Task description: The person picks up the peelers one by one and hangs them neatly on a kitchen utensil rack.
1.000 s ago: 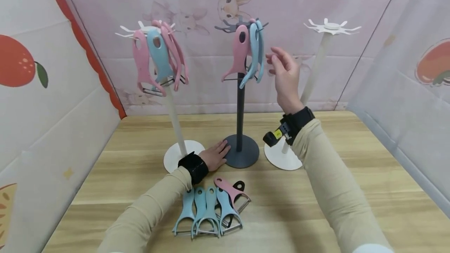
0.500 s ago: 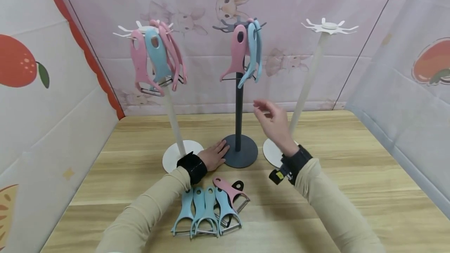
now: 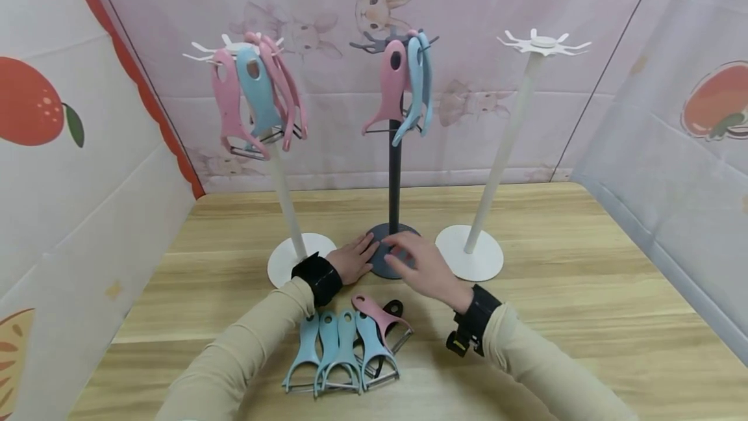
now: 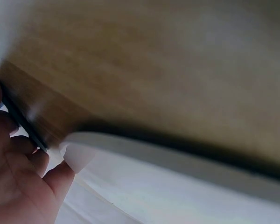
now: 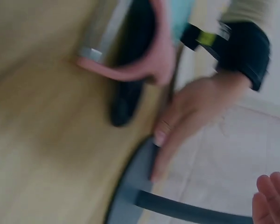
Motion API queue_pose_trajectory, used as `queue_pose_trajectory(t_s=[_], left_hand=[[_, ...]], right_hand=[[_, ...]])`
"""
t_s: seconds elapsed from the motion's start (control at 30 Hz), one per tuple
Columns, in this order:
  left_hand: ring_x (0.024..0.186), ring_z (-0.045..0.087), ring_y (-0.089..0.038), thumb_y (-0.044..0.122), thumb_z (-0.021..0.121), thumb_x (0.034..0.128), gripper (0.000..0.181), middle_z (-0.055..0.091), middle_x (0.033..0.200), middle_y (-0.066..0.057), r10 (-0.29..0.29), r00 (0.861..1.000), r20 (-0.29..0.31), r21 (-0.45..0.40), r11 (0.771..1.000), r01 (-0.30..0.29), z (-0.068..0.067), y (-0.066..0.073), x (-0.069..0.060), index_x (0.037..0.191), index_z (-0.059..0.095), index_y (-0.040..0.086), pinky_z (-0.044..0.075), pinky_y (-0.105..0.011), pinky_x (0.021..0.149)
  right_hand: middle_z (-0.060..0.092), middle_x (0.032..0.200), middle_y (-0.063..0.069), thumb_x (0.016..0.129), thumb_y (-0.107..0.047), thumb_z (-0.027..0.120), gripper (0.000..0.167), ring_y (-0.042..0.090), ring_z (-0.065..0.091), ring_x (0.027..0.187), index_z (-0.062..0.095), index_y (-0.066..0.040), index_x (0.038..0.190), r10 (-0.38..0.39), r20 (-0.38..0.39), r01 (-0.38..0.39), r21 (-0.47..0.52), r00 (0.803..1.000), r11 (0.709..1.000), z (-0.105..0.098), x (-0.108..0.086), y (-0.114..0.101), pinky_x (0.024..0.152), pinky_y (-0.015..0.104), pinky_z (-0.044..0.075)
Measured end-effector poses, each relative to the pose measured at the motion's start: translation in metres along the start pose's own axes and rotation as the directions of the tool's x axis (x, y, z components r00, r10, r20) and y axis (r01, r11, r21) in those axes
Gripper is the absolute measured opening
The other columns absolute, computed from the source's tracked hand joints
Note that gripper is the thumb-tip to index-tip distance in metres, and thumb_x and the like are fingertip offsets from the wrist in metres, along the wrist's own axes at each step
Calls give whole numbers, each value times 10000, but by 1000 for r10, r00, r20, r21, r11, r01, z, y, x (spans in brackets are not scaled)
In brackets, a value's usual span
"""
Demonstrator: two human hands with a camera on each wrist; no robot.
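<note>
My left hand point(image 3: 352, 260) rests on the edge of the dark grey stand's base point(image 3: 380, 268), fingers stretched out. In front of that base, my right hand point(image 3: 425, 269) hovers with loosely bent fingers and holds nothing. From the dark stand's hooks hang a pink peeler point(image 3: 393, 86) and light blue peelers point(image 3: 416, 86). On the table below the hands lie several light blue peelers point(image 3: 347, 351), a pink peeler point(image 3: 373, 310) and, partly under it, a black peeler point(image 3: 395, 308). The right wrist view shows the pink peeler point(image 5: 164, 51) close up, blurred.
A white stand point(image 3: 284, 200) at left bears pink peelers point(image 3: 228, 99) and a light blue peeler point(image 3: 257, 93). Another white stand point(image 3: 497, 161) at right has bare hooks. Its round base point(image 3: 485, 265) stands just beyond my right hand. Printed cloth walls enclose the table point(image 3: 584, 265).
My right hand has come down from beside the peelers hanging on the dark stand, moving left to its base. My left hand has stayed on the base.
</note>
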State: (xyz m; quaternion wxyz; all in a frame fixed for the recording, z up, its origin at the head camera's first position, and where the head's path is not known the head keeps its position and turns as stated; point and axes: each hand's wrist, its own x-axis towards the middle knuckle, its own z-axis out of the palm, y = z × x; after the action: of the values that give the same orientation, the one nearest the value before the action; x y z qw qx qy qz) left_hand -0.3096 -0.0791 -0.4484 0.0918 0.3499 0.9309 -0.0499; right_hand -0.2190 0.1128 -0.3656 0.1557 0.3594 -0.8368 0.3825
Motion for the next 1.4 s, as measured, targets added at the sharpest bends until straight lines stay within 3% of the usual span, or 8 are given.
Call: queue_pose_trajectory(t_s=[0.13, 0.3, 0.43, 0.63, 1.13, 1.4], left_hand=[[1371, 123, -258, 294, 351, 993, 522, 142, 1501, -144, 11, 1000, -4, 8, 1000, -11, -1, 0, -3, 1443, 232, 57, 236, -353, 1065], [1370, 132, -255, 287, 350, 993, 516, 151, 1499, -144, 13, 1000, -12, 9, 1000, -13, -3, 2, -4, 1439, 243, 50, 223, -341, 1071], [1365, 151, -269, 273, 370, 989, 510, 175, 1490, -156, 22, 999, -28, 6, 1000, -21, -5, 3, -6, 1428, 265, 36, 231, -348, 1067], [1371, 130, -255, 295, 354, 992, 522, 152, 1499, -141, 7, 1000, -2, 35, 999, -7, -5, 4, -4, 1440, 238, 52, 213, -335, 1074], [1371, 135, -258, 291, 349, 993, 522, 148, 1499, -150, 13, 1000, 7, 26, 1000, -13, -8, 4, -5, 1440, 235, 47, 209, -337, 1076], [1366, 150, -268, 282, 353, 992, 515, 166, 1492, -160, 20, 1000, 4, 27, 999, -20, -12, 7, -9, 1432, 252, 35, 211, -335, 1075]], right_hand=[[597, 1074, 136, 876, -92, 589, 264, 247, 610, 873, 591, -2, 1123, 8, 115, -1, -59, 993, 998, 12, -9, -1, 691, 333, 508], [586, 1119, 128, 866, -128, 606, 311, 226, 583, 998, 586, -4, 1150, 31, 256, 17, -183, 966, 983, 23, -19, -3, 811, 347, 489], [587, 1111, 127, 851, -175, 627, 340, 223, 572, 1009, 599, -5, 1144, 30, 323, 67, -285, 946, 956, 30, -24, -4, 807, 342, 493], [611, 1041, 89, 864, -239, 612, 307, 193, 592, 923, 634, -49, 1105, 0, 364, 129, -329, 931, 935, 40, -29, -2, 745, 309, 507], [587, 819, -10, 862, -186, 603, 236, 37, 476, 608, 659, -94, 1071, 67, 399, 93, -368, 914, 925, 47, -35, 0, 528, 174, 417], [469, 662, -77, 811, -238, 673, 223, 71, 427, 602, 652, -116, 997, 145, 486, 67, -392, 862, 917, 50, -30, -4, 503, 180, 345]])
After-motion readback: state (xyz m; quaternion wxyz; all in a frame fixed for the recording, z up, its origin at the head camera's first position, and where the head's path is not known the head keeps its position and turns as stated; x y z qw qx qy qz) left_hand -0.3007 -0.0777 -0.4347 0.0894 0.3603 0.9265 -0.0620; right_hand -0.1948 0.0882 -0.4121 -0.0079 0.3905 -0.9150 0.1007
